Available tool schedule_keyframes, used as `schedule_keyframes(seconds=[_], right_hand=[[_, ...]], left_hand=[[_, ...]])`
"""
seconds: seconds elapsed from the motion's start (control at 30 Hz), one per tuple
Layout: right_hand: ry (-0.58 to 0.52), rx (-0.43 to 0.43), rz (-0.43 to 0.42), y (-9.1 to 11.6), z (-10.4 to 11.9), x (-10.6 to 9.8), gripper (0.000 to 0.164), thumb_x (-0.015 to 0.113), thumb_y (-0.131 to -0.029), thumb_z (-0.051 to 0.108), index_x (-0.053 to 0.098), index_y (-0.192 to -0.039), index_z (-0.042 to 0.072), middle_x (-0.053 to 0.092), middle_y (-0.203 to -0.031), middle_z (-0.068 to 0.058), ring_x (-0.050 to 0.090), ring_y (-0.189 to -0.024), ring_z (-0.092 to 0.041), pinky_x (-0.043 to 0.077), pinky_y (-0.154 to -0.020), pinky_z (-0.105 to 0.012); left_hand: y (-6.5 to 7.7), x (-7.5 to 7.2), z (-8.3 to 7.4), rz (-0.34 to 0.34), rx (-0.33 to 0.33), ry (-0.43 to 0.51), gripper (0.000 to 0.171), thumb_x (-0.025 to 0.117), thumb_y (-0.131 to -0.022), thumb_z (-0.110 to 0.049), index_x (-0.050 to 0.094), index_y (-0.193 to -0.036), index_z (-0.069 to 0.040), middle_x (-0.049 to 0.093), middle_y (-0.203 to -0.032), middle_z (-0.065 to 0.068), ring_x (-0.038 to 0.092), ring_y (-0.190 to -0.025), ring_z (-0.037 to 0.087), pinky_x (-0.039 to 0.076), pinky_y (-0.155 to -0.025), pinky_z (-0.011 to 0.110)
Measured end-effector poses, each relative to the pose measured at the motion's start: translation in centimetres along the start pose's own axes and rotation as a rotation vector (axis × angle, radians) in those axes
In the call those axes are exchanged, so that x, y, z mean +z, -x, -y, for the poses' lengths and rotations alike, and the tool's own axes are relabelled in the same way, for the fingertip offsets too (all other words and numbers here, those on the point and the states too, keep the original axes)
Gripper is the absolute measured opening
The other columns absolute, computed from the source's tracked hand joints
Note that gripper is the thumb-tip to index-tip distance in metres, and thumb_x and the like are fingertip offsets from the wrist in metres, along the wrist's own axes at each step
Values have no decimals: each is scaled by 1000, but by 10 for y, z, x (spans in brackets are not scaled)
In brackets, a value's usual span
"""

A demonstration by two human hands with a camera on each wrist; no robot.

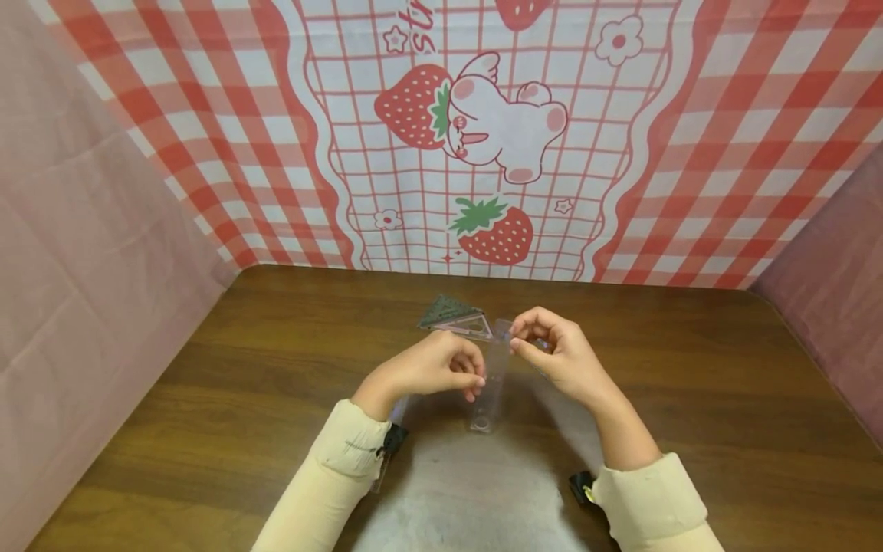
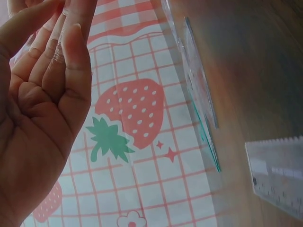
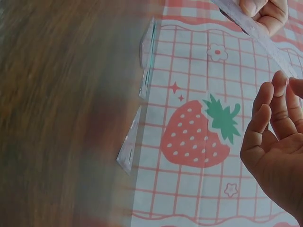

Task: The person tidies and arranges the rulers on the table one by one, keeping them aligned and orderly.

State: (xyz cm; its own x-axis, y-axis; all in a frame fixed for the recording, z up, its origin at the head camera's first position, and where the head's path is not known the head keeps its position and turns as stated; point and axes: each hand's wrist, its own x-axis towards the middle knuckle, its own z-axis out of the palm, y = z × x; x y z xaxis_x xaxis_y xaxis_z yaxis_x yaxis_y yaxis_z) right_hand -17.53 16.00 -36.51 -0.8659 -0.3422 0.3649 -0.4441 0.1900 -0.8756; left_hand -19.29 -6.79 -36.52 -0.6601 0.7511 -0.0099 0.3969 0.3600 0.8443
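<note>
A clear plastic ruler (image 1: 486, 406) with a round hole near its lower end slants between my hands. My left hand (image 1: 441, 364) pinches its left edge around the middle, and its thumb tip overlaps the ruler's face. At the upper end, my right hand (image 1: 555, 349) pinches the ruler between thumb and fingers. In the right wrist view the ruler (image 3: 262, 40) runs diagonally from the left hand (image 3: 270, 16) to the right fingertips. The left wrist view shows the left palm (image 2: 45, 99), with the fingertips cut off at the top.
Behind the hands lie a dark-looking set square (image 1: 444, 309) and a clear set square (image 1: 476, 326) on the wooden table (image 1: 276, 368). Another clear ruler (image 2: 277, 175) lies by my left wrist. A patterned strawberry cloth (image 1: 586, 153) rises at the table's back edge.
</note>
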Motion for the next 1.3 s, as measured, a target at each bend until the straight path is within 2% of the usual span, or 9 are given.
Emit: schedule_keyframes(seconds=[0.23, 0.57, 0.67, 0.83, 0.9, 1.07, 1.17, 1.23, 1.3], right_hand=[[12, 11, -2, -3, 1, 8, 9, 64, -90, -6, 59, -98, -6, 64, -81, 11, 61, -78, -4, 46, -61, -19], [-44, 33, 46, -6, 7, 22, 15, 62, -92, -6, 55, -105, -8, 67, -80, -17, 67, -76, -10, 52, -67, -20], [-59, 33, 53, -7, 7, 26, 22, 61, -92, -7, 52, -112, -8, 67, -78, -15, 66, -75, -9, 52, -68, -20], [-59, 32, 69, -8, 8, 33, 31, 60, -92, -8, 48, -120, -6, 66, -77, -22, 66, -75, -12, 52, -67, -22], [-46, 43, 80, -8, 8, 35, 31, 59, -92, -8, 48, -121, -6, 65, -80, -27, 66, -76, -16, 54, -68, -24], [-18, 70, 120, -9, 10, 40, 27, 58, -94, -6, 50, -119, -3, 67, -83, -25, 67, -79, -22, 56, -71, -26], [-6, 82, 142, -10, 12, 44, 26, 59, -93, -5, 50, -117, -1, 68, -83, -26, 67, -80, -25, 49, -62, -22], [0, 90, 157, -11, 13, 47, 26, 59, -93, -6, 51, -117, -1, 68, -82, -26, 67, -78, -20, 44, -57, -21], [7, 99, 171, -13, 14, 49, 27, 59, -91, -6, 51, -116, -1, 69, -81, -23, 63, -66, -14, 37, -50, -19]], left_hand=[[7, -3, 2, 25, 2, 52, 6, 67, -92, 1, 66, -87, 3, 73, -77, 15, 73, -67, 18, 60, -72, 26], [19, -9, 9, 65, -23, 145, 4, 65, -92, 3, 65, -90, 7, 73, -79, 20, 72, -67, 15, 61, -74, 34], [23, -11, 11, 73, -26, 157, 4, 65, -92, 3, 66, -90, 7, 73, -79, 20, 72, -67, 15, 61, -74, 35], [30, -15, 13, 76, -28, 149, 4, 66, -92, 2, 66, -90, 6, 73, -79, 19, 72, -68, 16, 61, -74, 36], [33, -16, 13, 79, -27, 148, 5, 66, -92, 1, 67, -90, 6, 73, -79, 19, 73, -68, 17, 61, -74, 37], [41, -18, 16, 91, -27, 138, 7, 66, -93, -1, 67, -90, 5, 73, -78, 18, 73, -68, 17, 61, -73, 39], [45, -19, 18, 95, -39, 121, 7, 67, -93, -2, 67, -89, 4, 74, -78, 16, 73, -68, 16, 61, -73, 40], [48, -19, 19, 100, -48, 113, 7, 67, -93, -3, 67, -89, 3, 74, -77, 15, 73, -67, 17, 61, -73, 41], [51, -20, 20, 107, -59, 106, 7, 66, -93, -3, 68, -88, 2, 74, -77, 14, 73, -67, 17, 61, -73, 42]])
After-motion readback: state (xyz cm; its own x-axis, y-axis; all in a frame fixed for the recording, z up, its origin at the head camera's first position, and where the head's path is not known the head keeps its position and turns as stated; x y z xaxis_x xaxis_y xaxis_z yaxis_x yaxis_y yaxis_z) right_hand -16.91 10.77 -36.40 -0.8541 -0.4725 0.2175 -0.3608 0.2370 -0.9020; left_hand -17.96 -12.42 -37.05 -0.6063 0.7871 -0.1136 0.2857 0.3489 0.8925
